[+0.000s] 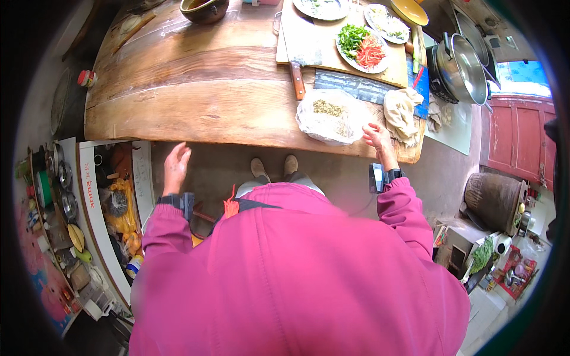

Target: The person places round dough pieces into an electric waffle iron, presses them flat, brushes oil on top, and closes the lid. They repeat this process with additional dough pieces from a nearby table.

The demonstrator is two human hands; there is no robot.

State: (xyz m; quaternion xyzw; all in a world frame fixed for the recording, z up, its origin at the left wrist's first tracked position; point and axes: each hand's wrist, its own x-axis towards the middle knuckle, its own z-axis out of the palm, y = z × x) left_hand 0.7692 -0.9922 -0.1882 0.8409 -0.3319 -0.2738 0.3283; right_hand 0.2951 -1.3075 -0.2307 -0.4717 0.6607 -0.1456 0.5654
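My right hand [380, 144] is held with its fingers apart, just right of a clear plastic bag [317, 128] near the table's front edge. Greenish-brown dried bits [328, 108] lie in the bag. A crumpled beige cloth [400, 111] rests just beyond that hand. Off the table's front left edge, my left hand [176, 171] hangs with nothing in it. A cleaver with a wooden handle [297, 80] lies with its blade on the wooden cutting board [327, 73]. On the board, a plate [363, 70] holds sliced green pepper [352, 39] and red shreds [370, 52].
The wooden table [191, 107] spans the space before me. Two more plates [321, 18] [386, 23] and a yellow bowl [410, 11] stand at the back right. A steel pot [463, 71] is at the right, a dark bowl [205, 10] at the back. A red-lidded jar [87, 78] stands far left.
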